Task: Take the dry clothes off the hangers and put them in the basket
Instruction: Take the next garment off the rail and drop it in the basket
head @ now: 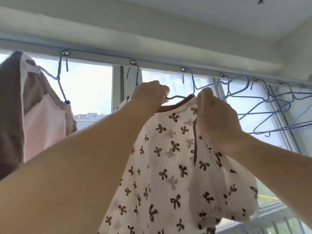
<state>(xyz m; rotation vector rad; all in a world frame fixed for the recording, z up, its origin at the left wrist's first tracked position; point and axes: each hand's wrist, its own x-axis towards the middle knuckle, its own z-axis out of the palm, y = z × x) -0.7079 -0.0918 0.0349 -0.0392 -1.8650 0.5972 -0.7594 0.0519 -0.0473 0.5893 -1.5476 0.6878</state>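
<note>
Hands up at rail [168,64]: left hand [148,97] grips blue hanger [175,97] wire, right hand [217,119] pinches bow-print top [168,166] at right shoulder. Top hangs straight below both; hanger runs left-right. Basket not visible.

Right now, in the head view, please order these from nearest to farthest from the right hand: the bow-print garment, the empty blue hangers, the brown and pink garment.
1. Bow-print garment: pinched at its neckline by the right hand.
2. Empty blue hangers: on the rail, to the right.
3. Brown and pink garment: far left, beyond the left hand.
</note>
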